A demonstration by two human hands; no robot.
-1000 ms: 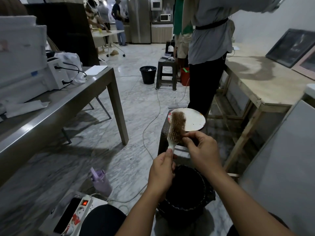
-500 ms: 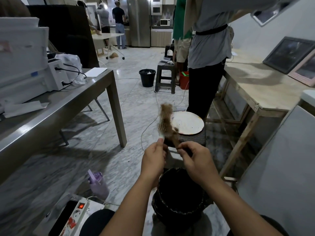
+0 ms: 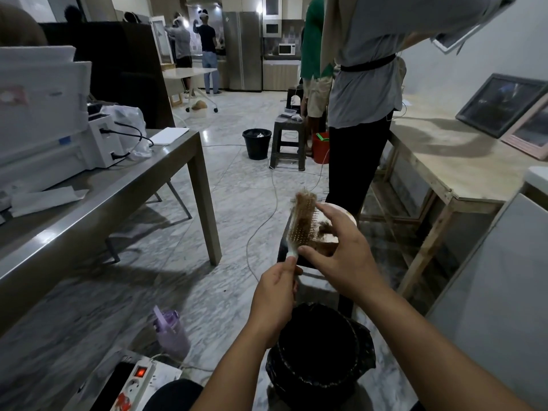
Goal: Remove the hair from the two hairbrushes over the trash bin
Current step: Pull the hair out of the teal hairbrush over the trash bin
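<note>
Hairbrush [image 3: 302, 223] stands upright mid-frame above the trash bin [image 3: 320, 351]. Left hand [image 3: 274, 298] grips its handle; right hand [image 3: 341, 247], fingers spread, peels hair [image 3: 324, 228] loose. Next, drop it in.

Bare forearms, no sleeves or rings; dark-clothed knee [image 3: 175, 394] below
</note>
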